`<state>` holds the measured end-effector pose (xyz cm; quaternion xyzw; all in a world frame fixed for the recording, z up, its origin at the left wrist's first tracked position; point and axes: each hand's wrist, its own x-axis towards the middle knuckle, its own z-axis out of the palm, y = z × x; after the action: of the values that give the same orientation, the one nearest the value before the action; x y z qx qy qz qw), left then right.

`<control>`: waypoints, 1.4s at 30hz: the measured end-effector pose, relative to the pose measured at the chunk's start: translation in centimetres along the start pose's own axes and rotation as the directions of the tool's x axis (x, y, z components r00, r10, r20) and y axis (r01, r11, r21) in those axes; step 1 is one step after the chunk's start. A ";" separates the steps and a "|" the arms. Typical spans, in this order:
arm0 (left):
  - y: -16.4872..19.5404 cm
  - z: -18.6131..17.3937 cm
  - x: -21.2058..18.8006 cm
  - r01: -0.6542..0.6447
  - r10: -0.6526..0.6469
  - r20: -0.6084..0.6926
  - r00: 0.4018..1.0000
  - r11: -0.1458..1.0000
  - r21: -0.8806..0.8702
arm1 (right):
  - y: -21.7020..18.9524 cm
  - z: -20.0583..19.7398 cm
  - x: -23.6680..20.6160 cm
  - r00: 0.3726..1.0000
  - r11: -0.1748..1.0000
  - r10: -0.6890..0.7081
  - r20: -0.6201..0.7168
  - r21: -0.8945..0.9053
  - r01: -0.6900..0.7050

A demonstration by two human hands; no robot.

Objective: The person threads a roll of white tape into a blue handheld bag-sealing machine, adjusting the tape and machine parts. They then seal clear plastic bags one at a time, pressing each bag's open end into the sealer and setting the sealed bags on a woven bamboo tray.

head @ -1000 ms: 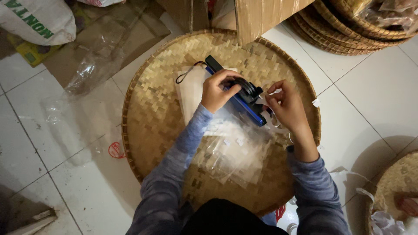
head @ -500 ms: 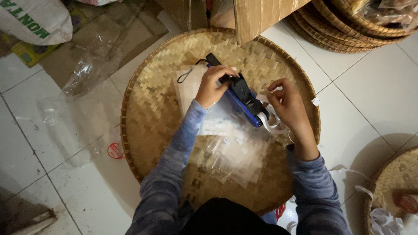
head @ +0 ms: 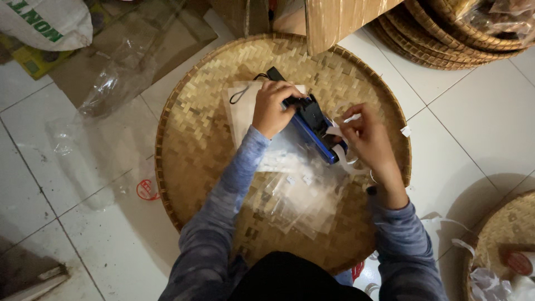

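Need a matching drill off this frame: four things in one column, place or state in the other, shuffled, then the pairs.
Things:
1. Left hand
2. Right hand
3. Clear bags
4. Sack

Places or states:
A. Top left, on the floor
B. Pressing on the blue sealer
C. Lying flat on the woven tray, near the body
D. Pinching white strips at the sealer's right end

Pairs: 1-B, 2-D, 3-C, 4-A

Your left hand (head: pixel 271 108) covers the blue and black sealing tool's (head: pixel 315 125) handle; stacked woven bamboo trays (head: pixel 462 30) run off the top edge.
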<state>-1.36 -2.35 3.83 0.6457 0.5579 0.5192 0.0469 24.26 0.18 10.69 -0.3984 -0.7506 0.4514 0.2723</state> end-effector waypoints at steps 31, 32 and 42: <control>2.6 -0.4 0.1 0.005 -0.005 0.014 1.000 1.000 -0.002 | -1.7 1.3 -0.9 0.999 0.885 -0.028 -0.035 -0.466 0.008; 2.6 -0.5 0.2 0.011 -0.011 0.010 1.000 1.000 -0.007 | -2.0 0.6 -1.2 0.998 0.879 -0.069 -0.006 -0.473 0.058; 2.4 -0.5 0.1 0.043 -0.043 0.023 0.999 0.999 0.002 | -4.4 0.9 -2.1 0.969 0.812 -0.246 0.012 -0.543 0.213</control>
<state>-0.12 -3.39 5.64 0.6395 0.5715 0.5103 0.0638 23.12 -3.19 14.10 -0.3785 -0.8812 0.1736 0.2237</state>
